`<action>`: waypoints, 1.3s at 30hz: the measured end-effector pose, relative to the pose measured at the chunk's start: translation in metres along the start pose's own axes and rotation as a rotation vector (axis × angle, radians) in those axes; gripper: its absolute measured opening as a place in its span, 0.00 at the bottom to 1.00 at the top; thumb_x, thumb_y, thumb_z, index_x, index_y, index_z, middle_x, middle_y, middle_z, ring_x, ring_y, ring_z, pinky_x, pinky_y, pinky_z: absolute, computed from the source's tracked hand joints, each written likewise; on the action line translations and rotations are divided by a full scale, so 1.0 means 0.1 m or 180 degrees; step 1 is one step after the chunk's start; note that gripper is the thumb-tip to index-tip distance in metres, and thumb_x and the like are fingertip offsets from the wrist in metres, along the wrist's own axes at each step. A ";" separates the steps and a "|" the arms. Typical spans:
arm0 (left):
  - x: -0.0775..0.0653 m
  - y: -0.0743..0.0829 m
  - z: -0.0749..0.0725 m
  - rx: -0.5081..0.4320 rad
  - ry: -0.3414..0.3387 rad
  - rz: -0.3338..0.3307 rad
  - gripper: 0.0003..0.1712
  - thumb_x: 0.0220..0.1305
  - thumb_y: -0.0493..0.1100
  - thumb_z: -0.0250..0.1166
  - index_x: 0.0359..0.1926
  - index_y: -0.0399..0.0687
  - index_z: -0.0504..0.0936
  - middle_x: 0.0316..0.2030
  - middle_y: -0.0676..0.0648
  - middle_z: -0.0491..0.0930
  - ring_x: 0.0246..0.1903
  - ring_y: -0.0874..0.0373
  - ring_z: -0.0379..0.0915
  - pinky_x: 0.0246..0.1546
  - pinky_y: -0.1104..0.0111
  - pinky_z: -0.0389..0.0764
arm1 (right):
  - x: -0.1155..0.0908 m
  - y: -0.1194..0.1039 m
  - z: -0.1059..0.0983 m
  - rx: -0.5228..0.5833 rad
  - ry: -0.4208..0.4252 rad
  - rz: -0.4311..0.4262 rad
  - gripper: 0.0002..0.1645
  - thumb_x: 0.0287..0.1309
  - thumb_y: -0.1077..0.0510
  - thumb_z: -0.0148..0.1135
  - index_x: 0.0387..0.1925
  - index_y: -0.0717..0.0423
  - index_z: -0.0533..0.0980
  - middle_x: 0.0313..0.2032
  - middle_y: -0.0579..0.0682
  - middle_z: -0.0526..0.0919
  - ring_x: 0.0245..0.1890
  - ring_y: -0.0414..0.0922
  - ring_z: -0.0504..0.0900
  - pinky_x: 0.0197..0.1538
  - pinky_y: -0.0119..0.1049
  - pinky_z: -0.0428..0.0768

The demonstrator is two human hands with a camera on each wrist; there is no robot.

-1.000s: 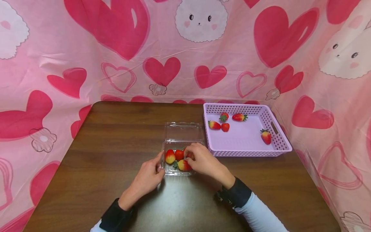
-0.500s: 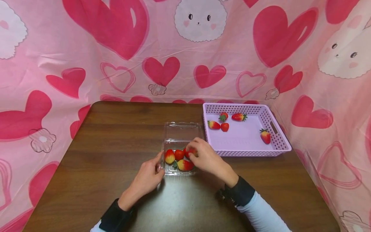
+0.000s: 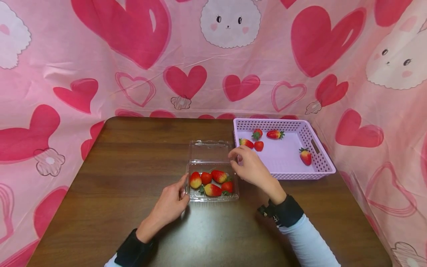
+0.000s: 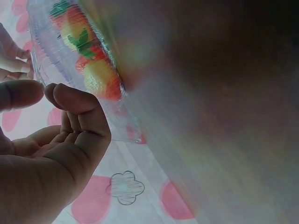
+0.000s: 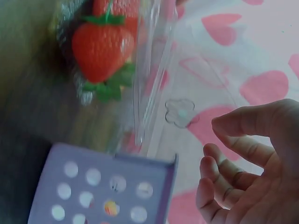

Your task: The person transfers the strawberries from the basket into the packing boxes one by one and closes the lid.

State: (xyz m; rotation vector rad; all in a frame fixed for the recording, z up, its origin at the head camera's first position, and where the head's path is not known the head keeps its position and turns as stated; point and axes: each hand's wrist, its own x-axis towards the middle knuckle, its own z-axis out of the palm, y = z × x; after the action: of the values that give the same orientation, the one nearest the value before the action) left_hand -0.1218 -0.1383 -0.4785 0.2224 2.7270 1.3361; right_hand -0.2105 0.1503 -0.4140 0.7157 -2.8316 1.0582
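Observation:
My left hand (image 3: 169, 203) pinches the left edge of a clear plastic clamshell box (image 3: 213, 199) on the table. In the left wrist view its thumb and index fingertips meet at the box's edge. Several strawberries lie inside, among them a red and yellow strawberry (image 3: 212, 190) at the front and a redder strawberry (image 5: 103, 51) with green leaves at the right. The box's lid (image 3: 209, 150) is folded back. Between box and basket, raised over the basket's near left corner, my right hand (image 3: 251, 167) has loosely bent fingers with nothing between them.
A lilac perforated basket (image 3: 287, 175) stands to the right, close beside the box. Several strawberries are in it, most at its left and one strawberry (image 3: 305, 157) at the right. Behind the brown wooden table (image 3: 140, 148) hangs a pink heart-patterned cloth (image 3: 213, 107).
My right hand has let go of a strawberry in the box and moved right and away, towards the basket. More strawberries in the box's right half now show. The left hand has stayed put.

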 end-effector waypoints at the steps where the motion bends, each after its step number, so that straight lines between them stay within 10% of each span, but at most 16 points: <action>1: 0.00 0.00 0.00 -0.0003 -0.0001 -0.0002 0.40 0.63 0.32 0.64 0.77 0.34 0.66 0.22 0.51 0.67 0.20 0.58 0.62 0.20 0.70 0.65 | 0.01 0.02 -0.02 -0.0003 0.0034 0.0001 0.11 0.61 0.64 0.72 0.45 0.60 0.85 0.41 0.52 0.82 0.38 0.52 0.79 0.39 0.41 0.82; 39: -0.01 -0.01 0.02 -0.0019 0.0012 -0.0009 0.39 0.64 0.33 0.64 0.77 0.34 0.67 0.20 0.52 0.67 0.19 0.59 0.61 0.18 0.69 0.66 | 0.22 0.59 -0.21 -0.0537 0.0344 0.0342 0.13 0.59 0.64 0.65 0.46 0.66 0.85 0.43 0.62 0.82 0.41 0.58 0.80 0.45 0.55 0.79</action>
State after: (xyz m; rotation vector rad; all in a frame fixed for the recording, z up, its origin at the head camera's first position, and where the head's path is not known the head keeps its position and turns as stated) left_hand -0.1204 -0.1376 -0.4799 0.2157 2.7250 1.3454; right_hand -0.2583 0.1942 -0.4300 0.4827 -2.8489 0.8285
